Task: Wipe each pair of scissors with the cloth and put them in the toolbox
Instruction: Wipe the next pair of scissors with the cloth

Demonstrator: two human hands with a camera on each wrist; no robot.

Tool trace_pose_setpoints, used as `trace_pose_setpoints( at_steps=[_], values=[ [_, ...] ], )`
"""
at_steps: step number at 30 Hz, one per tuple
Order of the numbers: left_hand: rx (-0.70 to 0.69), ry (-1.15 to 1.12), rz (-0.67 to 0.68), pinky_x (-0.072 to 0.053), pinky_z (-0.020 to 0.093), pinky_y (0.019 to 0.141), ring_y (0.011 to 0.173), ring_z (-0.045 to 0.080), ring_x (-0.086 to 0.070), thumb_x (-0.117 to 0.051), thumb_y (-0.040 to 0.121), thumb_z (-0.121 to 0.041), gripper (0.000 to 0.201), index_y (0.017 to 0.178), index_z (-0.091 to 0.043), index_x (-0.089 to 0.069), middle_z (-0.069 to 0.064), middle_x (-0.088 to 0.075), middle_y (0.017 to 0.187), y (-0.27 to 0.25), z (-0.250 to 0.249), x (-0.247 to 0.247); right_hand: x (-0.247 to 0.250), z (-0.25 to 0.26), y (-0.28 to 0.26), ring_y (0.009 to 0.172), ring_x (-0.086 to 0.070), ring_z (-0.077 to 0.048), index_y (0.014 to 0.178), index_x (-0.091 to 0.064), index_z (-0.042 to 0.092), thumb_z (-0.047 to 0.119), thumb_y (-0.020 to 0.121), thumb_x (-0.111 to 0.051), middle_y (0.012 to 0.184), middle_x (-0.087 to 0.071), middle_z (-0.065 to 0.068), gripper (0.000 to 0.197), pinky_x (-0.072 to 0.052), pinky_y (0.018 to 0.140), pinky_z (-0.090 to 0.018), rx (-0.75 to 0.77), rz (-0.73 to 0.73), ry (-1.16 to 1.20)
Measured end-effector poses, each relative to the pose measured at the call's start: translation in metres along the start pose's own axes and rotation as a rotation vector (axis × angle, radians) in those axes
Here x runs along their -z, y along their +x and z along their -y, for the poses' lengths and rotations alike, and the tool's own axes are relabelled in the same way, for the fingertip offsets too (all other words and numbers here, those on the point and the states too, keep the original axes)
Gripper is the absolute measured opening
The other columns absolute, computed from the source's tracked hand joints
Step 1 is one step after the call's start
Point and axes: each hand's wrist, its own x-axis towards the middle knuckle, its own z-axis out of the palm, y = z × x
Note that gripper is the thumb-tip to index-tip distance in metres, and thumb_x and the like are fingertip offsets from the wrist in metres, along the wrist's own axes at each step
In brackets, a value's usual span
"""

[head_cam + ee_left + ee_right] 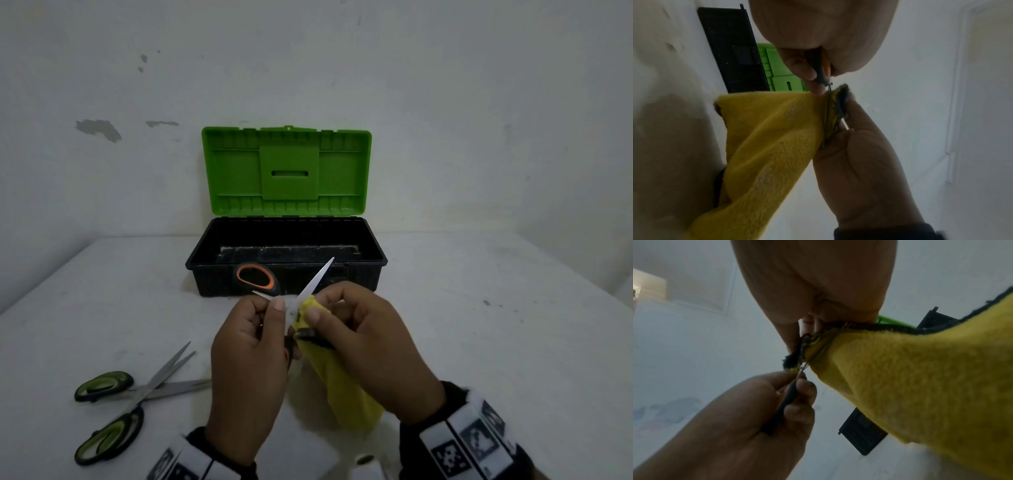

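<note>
My left hand (pixel 270 318) grips the orange-and-black-handled scissors (pixel 317 279) above the table, just in front of the toolbox. One handle loop sticks out to the left and a bare blade points up and right. My right hand (pixel 329 308) pinches the yellow cloth (pixel 339 383) around the blades near the pivot, and the rest of the cloth hangs down. In the left wrist view my left fingers (pixel 809 76) curl round the handle (pixel 821 68), beside the cloth (pixel 772 138). In the right wrist view the cloth (pixel 920 378) bunches under my right fingertips (pixel 807 331).
The black toolbox (pixel 205 270) stands at the back of the white table with its green lid (pixel 236 171) upright against the wall. Two green-handled scissors (pixel 102 387) (pixel 109 435) lie crossed on the table at the near left.
</note>
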Motion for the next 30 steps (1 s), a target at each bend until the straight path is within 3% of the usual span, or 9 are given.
trace_pose_setpoints(
  at_steps=[3, 7, 10, 12, 16, 21, 23, 26, 30],
  values=[
    [0.033, -0.034, 0.005, -0.050, 0.033, 0.046, 0.056, 0.028, -0.059, -0.051, 0.093, -0.041, 0.024, 0.079, -0.024, -0.061, 0.008, -0.061, 0.064, -0.001, 0.001, -0.001, -0.009, -0.007, -0.002, 0.074, -0.070, -0.025, 0.091, -0.066, 0.025, 0.027, 0.090, -0.072, 0.083, -0.073, -0.003, 0.006, -0.061, 0.072, -0.042, 0.046, -0.033, -0.100],
    [0.300, -0.270, 0.156, -0.047, 0.031, 0.044, 0.054, 0.025, -0.061, -0.052, 0.095, -0.034, 0.023, 0.096, -0.013, -0.060, 0.013, -0.067, 0.068, 0.002, -0.009, 0.005, 0.001, -0.006, -0.003, 0.077, -0.065, -0.006, 0.084, -0.069, 0.026, 0.019, 0.086, -0.077, 0.080, -0.068, 0.012, 0.012, -0.050, 0.066, -0.012, 0.051, -0.051, -0.210],
    [0.572, -0.474, 0.295, -0.045, 0.033, 0.049, 0.054, 0.031, -0.059, -0.051, 0.081, -0.058, 0.050, 0.103, -0.014, -0.060, 0.013, -0.065, 0.066, 0.009, -0.018, 0.010, 0.013, -0.002, -0.001, 0.076, -0.066, -0.008, 0.081, -0.066, 0.032, 0.017, 0.084, -0.079, 0.079, -0.068, 0.012, 0.019, -0.049, 0.066, -0.011, 0.101, 0.019, -0.275],
    [0.637, -0.480, 0.341, -0.045, 0.033, 0.051, 0.053, 0.030, -0.056, -0.048, 0.077, -0.067, 0.057, 0.095, -0.016, -0.067, 0.016, -0.062, 0.066, 0.012, -0.019, 0.011, 0.018, 0.002, 0.000, 0.078, -0.068, -0.009, 0.083, -0.068, 0.031, 0.016, 0.084, -0.079, 0.081, -0.069, 0.012, 0.019, -0.052, 0.069, -0.013, 0.144, 0.079, -0.288],
    [0.457, -0.387, 0.171, -0.044, 0.030, 0.046, 0.046, 0.026, -0.054, -0.044, 0.096, -0.050, 0.042, 0.101, -0.011, -0.059, 0.007, -0.060, 0.066, 0.009, -0.016, 0.003, 0.022, 0.006, 0.003, 0.079, -0.070, -0.011, 0.085, -0.071, 0.027, 0.017, 0.084, -0.079, 0.085, -0.071, 0.010, 0.013, -0.058, 0.072, -0.023, 0.167, 0.111, -0.271],
    [0.240, -0.311, 0.088, -0.043, 0.025, 0.039, 0.050, 0.033, -0.047, -0.043, 0.096, -0.044, 0.040, 0.086, -0.005, -0.049, 0.037, -0.043, 0.075, 0.003, -0.019, -0.005, 0.020, 0.009, -0.002, 0.077, -0.077, -0.019, 0.094, -0.069, 0.010, 0.014, 0.086, -0.077, 0.079, -0.079, -0.003, 0.011, -0.063, 0.078, -0.036, -0.068, 0.049, 0.015],
    [0.197, -0.277, 0.084, -0.043, 0.028, 0.040, 0.052, 0.034, -0.046, -0.044, 0.092, -0.047, 0.042, 0.083, -0.006, -0.048, 0.028, -0.041, 0.068, 0.001, -0.018, -0.006, 0.020, 0.013, -0.003, 0.077, -0.077, -0.021, 0.092, -0.075, 0.008, 0.014, 0.086, -0.076, 0.079, -0.079, -0.007, 0.008, -0.061, 0.077, -0.032, -0.153, 0.048, 0.115],
    [0.175, -0.271, 0.093, -0.046, 0.032, 0.043, 0.044, 0.017, -0.041, -0.045, 0.087, -0.050, 0.039, 0.078, -0.013, -0.048, -0.004, -0.037, 0.053, -0.001, -0.019, -0.008, 0.018, 0.017, -0.002, 0.074, -0.075, -0.018, 0.087, -0.081, 0.010, 0.016, 0.088, -0.075, 0.079, -0.079, -0.007, 0.009, -0.059, 0.073, -0.025, -0.182, 0.077, 0.115],
    [0.141, -0.186, 0.096, -0.050, 0.032, 0.043, 0.038, 0.010, -0.044, -0.043, 0.089, -0.049, 0.035, 0.076, -0.017, -0.049, -0.007, -0.042, 0.049, -0.001, -0.018, -0.005, 0.017, 0.016, 0.003, 0.074, -0.074, -0.018, 0.086, -0.082, 0.015, 0.024, 0.090, -0.073, 0.080, -0.079, -0.002, 0.014, -0.060, 0.073, -0.028, -0.176, 0.130, -0.033]
  ],
)
